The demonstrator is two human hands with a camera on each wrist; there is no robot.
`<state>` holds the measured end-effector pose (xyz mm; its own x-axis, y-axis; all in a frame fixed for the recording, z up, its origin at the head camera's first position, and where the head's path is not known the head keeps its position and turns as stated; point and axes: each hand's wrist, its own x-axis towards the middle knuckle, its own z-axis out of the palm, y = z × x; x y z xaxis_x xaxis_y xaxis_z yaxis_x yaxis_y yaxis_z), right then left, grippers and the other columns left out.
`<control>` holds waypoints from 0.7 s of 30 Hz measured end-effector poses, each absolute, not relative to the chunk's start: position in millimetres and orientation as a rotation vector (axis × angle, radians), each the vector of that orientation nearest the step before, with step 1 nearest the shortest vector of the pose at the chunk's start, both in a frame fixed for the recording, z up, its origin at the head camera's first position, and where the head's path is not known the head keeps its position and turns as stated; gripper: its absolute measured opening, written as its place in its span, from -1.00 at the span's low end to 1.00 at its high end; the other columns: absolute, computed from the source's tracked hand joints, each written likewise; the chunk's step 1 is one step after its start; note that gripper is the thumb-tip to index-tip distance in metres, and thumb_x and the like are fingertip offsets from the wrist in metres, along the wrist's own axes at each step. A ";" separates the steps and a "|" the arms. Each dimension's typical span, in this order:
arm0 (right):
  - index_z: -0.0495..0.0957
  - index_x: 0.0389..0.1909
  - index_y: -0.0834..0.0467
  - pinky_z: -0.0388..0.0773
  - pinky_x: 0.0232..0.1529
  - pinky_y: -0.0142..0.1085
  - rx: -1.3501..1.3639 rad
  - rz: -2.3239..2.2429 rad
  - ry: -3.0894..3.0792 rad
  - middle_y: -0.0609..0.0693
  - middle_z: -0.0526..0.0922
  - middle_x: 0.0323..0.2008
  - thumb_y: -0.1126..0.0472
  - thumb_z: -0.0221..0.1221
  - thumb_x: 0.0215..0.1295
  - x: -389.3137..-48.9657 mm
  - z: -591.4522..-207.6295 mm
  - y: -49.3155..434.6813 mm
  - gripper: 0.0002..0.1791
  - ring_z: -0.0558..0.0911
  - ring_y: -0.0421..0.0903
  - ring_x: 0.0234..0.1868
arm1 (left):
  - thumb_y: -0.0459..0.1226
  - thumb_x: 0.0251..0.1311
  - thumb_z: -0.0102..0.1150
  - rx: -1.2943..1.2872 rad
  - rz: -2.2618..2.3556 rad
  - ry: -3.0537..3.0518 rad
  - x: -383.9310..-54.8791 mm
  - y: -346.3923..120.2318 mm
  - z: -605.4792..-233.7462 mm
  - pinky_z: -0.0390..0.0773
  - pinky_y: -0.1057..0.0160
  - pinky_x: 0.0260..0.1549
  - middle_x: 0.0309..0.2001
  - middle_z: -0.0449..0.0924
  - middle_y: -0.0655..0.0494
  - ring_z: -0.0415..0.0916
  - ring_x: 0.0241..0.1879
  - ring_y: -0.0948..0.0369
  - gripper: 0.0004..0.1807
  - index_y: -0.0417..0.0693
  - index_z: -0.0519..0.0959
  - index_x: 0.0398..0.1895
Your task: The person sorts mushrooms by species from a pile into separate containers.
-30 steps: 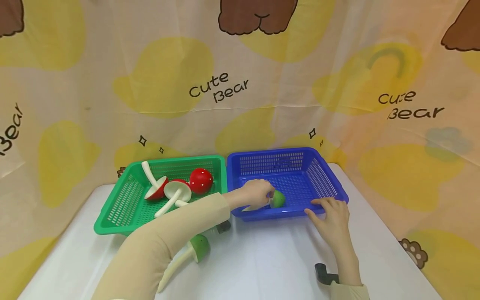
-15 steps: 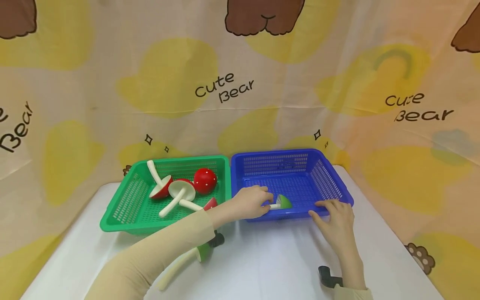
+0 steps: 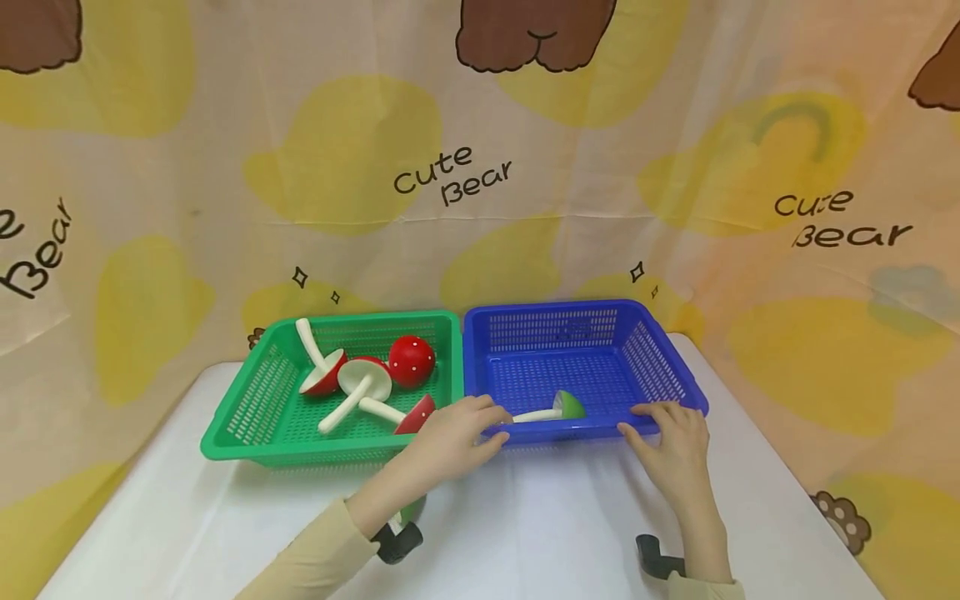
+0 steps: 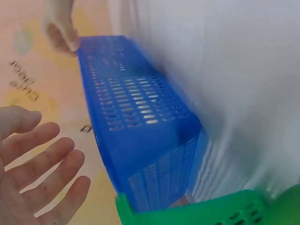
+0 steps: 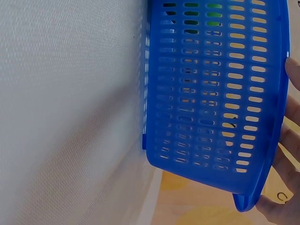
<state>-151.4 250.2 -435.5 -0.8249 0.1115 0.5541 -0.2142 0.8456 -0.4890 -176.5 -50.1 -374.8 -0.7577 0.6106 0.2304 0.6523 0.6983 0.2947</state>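
Note:
In the head view, a green-capped toy mushroom [image 3: 572,406] lies along the near wall inside the blue basket [image 3: 585,429], its white stem pointing left. My left hand [image 3: 459,433] is by that basket's near left corner, fingertips near the stem's end. The left wrist view shows the left hand [image 4: 42,173] with fingers spread and nothing held. My right hand [image 3: 675,442] holds the near rim of the blue basket toward its right corner. In the right wrist view, the right hand's fingers [image 5: 291,136] lie over the blue rim.
Left of the blue basket stands a green basket [image 3: 330,454] with several red-capped toy mushrooms [image 3: 412,361]. Another green-capped mushroom [image 3: 413,510] lies on the white table [image 3: 540,533], mostly hidden by the left forearm. A patterned cloth [image 3: 360,150] hangs behind the baskets.
My left hand has let go of the green-capped mushroom in the blue basket and drawn back left and nearer. The right hand stays at the rim. The head view has shifted slightly.

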 end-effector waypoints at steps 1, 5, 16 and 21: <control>0.62 -0.26 0.25 -0.02 0.27 0.39 0.075 0.735 -2.432 0.24 0.60 -0.22 0.25 0.39 0.03 -151.4 -435.5 250.1 -0.74 0.42 0.25 -0.03 | -0.14 0.23 0.19 -1.017 -0.552 -2.773 -172.6 -53.9 -376.1 0.51 0.44 -0.41 -0.26 0.62 0.22 0.55 -0.25 0.29 -0.80 0.09 0.66 -0.12; 0.62 -0.26 0.26 -0.01 0.27 0.39 0.074 0.733 -2.433 0.25 0.60 -0.22 0.25 0.39 0.03 -151.4 -435.4 249.7 -0.74 0.42 0.25 -0.03 | -0.15 0.21 0.22 -0.930 -0.537 -2.722 -157.9 -69.4 -384.7 0.55 0.43 -0.37 -0.26 0.61 0.26 0.53 -0.24 0.32 -0.79 0.08 0.66 -0.11; 0.63 -0.30 0.26 0.05 0.24 0.38 0.103 0.700 -2.376 0.24 0.61 -0.28 0.26 0.42 -0.05 -152.5 -437.6 250.9 -0.73 0.45 0.27 -0.10 | -0.27 0.03 0.37 -0.705 -0.539 -2.552 -123.3 -110.3 -418.1 0.62 0.37 -0.25 -0.28 0.60 0.37 0.53 -0.21 0.37 -0.77 0.12 0.67 -0.19; 0.63 -0.30 0.24 0.05 0.23 0.38 0.095 0.712 -2.384 0.23 0.62 -0.26 0.25 0.41 -0.03 -152.0 -437.6 250.4 -0.73 0.45 0.26 -0.09 | -0.31 -0.06 0.44 -0.527 -0.588 -2.517 -106.2 -136.0 -429.4 0.60 0.36 -0.32 -0.27 0.59 0.38 0.47 -0.23 0.40 -0.70 0.12 0.67 -0.19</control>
